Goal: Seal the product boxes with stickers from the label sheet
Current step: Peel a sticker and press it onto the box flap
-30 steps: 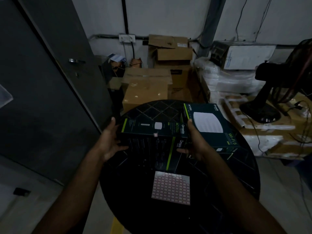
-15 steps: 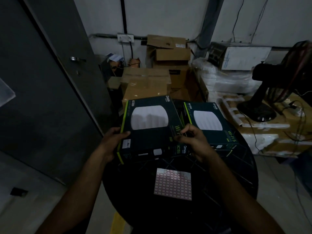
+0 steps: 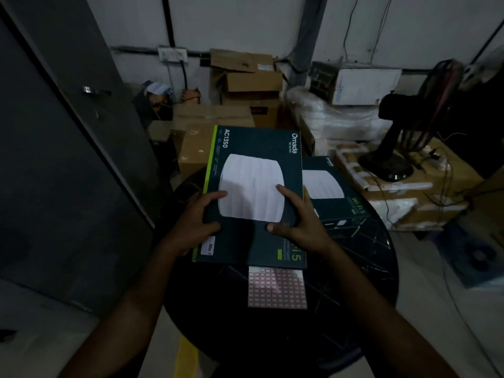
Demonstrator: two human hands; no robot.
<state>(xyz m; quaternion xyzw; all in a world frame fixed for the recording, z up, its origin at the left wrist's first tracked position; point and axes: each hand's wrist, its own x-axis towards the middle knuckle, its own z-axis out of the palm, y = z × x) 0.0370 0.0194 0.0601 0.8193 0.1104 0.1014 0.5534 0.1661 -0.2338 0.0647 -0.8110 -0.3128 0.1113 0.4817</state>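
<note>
Now box (image 3: 253, 192) between both grips

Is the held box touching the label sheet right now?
Cannot tell. In the head view the held box overlaps the label sheet's far edge, hiding any contact or gap.

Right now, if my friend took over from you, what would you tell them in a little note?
Left hand: gripping the left edge of the held box, thumb on its printed face.
Right hand: gripping the right side of the same box.
The held box is face up above the round black table, its near edge covering the top of the label sheet.
A second box lies on the table to the right, partly behind the held one.
Done: no sticker is visible on either box from here.
Left: peel stickers from the sheet and seal both boxes.
</note>
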